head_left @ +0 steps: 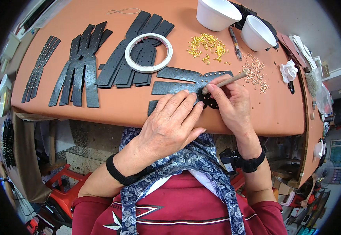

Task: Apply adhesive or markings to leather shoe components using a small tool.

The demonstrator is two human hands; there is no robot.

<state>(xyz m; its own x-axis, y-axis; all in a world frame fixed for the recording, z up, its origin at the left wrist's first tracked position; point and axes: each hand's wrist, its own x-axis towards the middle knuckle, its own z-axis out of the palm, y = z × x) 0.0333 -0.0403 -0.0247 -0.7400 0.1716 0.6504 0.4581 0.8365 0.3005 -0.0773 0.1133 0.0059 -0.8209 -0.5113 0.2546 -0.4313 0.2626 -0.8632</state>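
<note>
A black leather piece (pixel 174 87) with long strips and rows of small studs lies near the table's front edge. Flat on it rests my left hand (pixel 164 125), fingers stretched out and pressing it down, nothing gripped. My right hand (pixel 234 105) is closed round a thin wooden stick (pixel 233 79), held slanted like a pen. The stick's lower tip meets the studded part of the leather, just right of my left fingertips. Part of the piece is hidden beneath my hands.
Gold studs (pixel 207 44) and paler studs (pixel 256 72) lie scattered beyond my right hand, with a pen (pixel 235 44) between. White bowls (pixel 218 15) stand behind. More black leather pieces (pixel 78 74) lie leftward, a white tape roll (pixel 130 58) on one stack. Crumpled tissue (pixel 288 71) sits right.
</note>
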